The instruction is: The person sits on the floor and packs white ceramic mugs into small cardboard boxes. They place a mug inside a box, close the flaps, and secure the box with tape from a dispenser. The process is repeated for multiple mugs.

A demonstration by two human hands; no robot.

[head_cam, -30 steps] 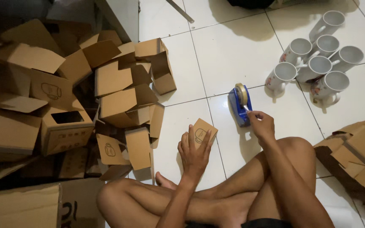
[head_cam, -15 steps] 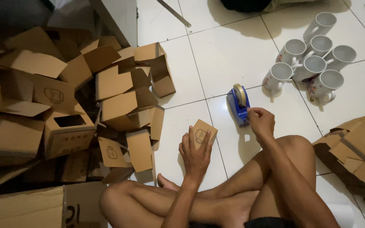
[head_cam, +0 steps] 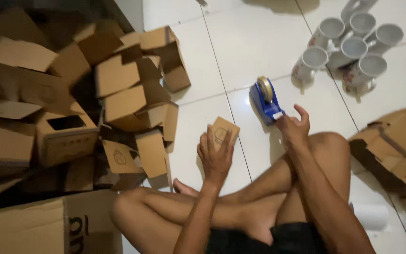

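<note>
Cardboard is filling the left half of the frame: a heap of small folded boxes (head_cam: 118, 89) is lying on the white tiled floor (head_cam: 240, 51), its upper left sinking into shadow where shapes are hard to make out. Near the middle, the left hand (head_cam: 215, 155) is holding a small brown box (head_cam: 224, 131) upright, fingers curled over its near face and hiding most of it. Just right of it, the right hand (head_cam: 293, 127) is reaching to the blue tape dispenser (head_cam: 266, 99); its fingers are loosely bent at the dispenser's near end, and whether they are pinching tape I cannot tell. White mugs (head_cam: 348, 47) are clustering at the upper right, the topmost cut by the edge. A larger open carton (head_cam: 398, 146) is running off the right side.
</note>
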